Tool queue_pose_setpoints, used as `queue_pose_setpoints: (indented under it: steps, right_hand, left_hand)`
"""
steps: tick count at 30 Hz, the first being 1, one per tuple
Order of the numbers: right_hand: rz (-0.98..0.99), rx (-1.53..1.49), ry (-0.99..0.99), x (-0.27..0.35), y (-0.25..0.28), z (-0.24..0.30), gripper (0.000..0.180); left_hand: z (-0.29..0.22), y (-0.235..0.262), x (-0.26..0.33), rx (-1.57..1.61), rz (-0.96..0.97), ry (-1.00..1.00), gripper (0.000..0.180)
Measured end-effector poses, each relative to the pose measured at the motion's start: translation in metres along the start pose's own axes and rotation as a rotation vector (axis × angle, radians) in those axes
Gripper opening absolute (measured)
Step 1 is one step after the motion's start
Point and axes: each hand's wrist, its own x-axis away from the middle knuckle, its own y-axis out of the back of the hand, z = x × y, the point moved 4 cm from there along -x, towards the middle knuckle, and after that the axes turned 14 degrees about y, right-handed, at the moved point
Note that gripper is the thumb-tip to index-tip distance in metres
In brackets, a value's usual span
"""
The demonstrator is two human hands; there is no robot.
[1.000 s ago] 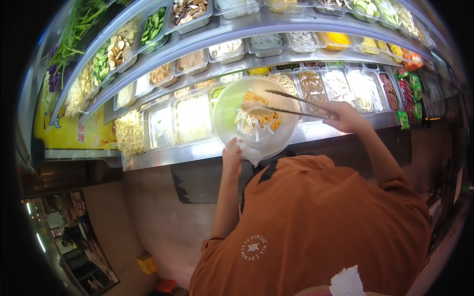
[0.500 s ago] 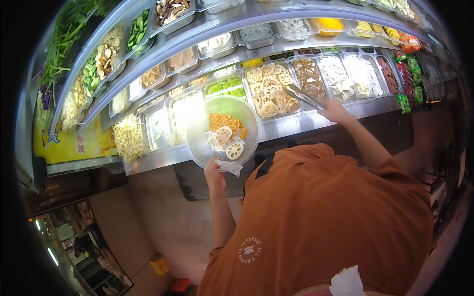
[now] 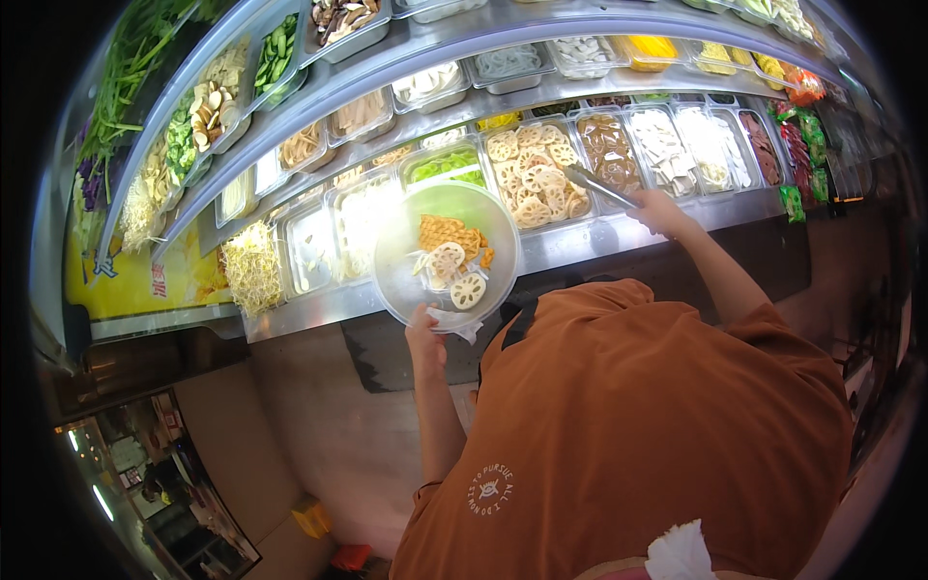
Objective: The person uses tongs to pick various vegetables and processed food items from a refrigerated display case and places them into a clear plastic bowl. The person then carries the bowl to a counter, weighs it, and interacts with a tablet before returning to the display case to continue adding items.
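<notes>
A clear plastic bowl (image 3: 447,253) is held at frame centre by the left hand (image 3: 425,333), fingers closed on its near rim together with a white tissue (image 3: 454,324). Lotus root slices and a yellow waffle-cut piece are seen inside it. Metal tongs (image 3: 599,186) are gripped in the right hand (image 3: 660,211), fingers clenched round the handles, tips held over the tray of lotus root slices (image 3: 534,179) at upper centre. Step judged: picking food from the tray. Next move judged to need the tongs closed on a slice and carried left to the bowl.
</notes>
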Motion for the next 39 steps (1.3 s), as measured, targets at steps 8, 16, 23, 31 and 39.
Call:
queue_pose_setpoints:
  steps: [8,16,23,31,39]
  right_hand:
    - [0.084,-0.057,-0.106,-0.013,-0.001,0.018,0.033]
    - [-0.073,-0.344,-0.037,-0.002,0.000,0.009,0.016]
    - [-0.020,-0.696,0.031,0.051,0.008,0.070,0.035]
    - [-0.311,-0.908,-0.008,0.173,0.039,0.018,0.024]
    - [-0.890,-1.137,-0.035,0.454,0.120,-0.222,0.031]
  left_hand:
    - [-0.008,-0.009,-0.008,-0.049,0.049,0.030,0.021]
    - [-0.014,-0.011,-0.008,-0.034,0.060,0.056,0.027]
    - [-0.043,-0.066,-0.028,-0.387,0.016,-0.023,0.062]
    - [-0.006,-0.269,-0.018,-0.680,0.354,-0.020,0.066]
    - [0.283,-0.510,0.127,-0.995,0.631,0.079,0.063]
